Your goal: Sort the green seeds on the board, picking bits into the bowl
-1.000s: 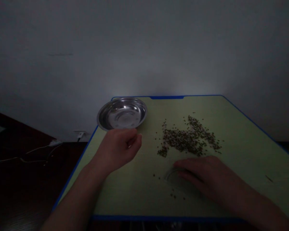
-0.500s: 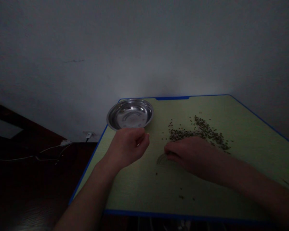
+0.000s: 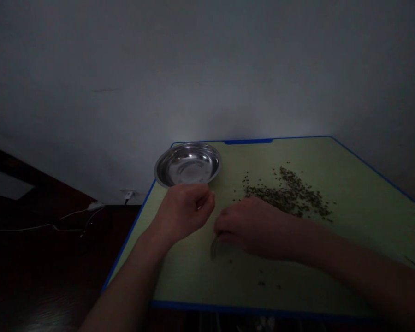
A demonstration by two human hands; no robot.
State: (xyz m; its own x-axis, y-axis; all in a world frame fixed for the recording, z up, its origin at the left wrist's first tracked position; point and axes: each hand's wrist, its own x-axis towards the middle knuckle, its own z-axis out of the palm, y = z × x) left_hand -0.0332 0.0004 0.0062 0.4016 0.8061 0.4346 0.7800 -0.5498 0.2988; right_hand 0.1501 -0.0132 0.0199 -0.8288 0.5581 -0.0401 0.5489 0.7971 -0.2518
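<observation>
My left hand point(image 3: 185, 207) is curled into a loose fist just in front of the steel basin point(image 3: 188, 173); whatever lies inside its fingers, if anything, is hidden. Between the fingers of my right hand point(image 3: 247, 226) is a clear, curved-edged piece point(image 3: 214, 248), mostly covered by the hand and too dim to name. Behind that hand spreads a patch of small dark seed-like grains point(image 3: 292, 191) on the pale green table point(image 3: 193, 281). A few stray grains point(image 3: 262, 283) lie closer to the front edge.
The table has a blue rim and stands against a grey wall point(image 3: 207, 69). At the left, a wall socket with a plug point(image 3: 127, 194) and white cables point(image 3: 72, 214) sit near the dark floor point(image 3: 48, 276).
My right hand has moved left and slightly toward me with the clear piece, leaving the grains more exposed. My left hand stays in place.
</observation>
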